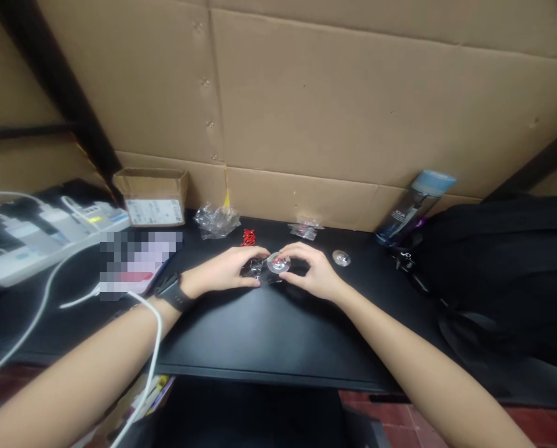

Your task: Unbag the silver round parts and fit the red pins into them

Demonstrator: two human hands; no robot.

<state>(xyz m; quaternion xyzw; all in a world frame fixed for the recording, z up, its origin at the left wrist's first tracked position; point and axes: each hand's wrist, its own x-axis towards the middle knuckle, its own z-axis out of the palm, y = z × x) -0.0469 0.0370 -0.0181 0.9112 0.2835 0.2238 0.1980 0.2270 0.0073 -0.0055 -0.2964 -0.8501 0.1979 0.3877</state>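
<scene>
And here's the right hand, thumb and fingers pinching a clear round disc with a red centre over the black tabletop! Left hand: fingers curved apart around crinkled clear film, grip impossible to tell; 1 other clear, shiny round disc lies rightward.

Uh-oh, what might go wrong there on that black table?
The clear disc might slip: the right hand holds it by the fingertips. The red pieces lie loose beyond the left hand, so a bump might scatter them. The white cable, crossing the left forearm in this view, might snag.
</scene>
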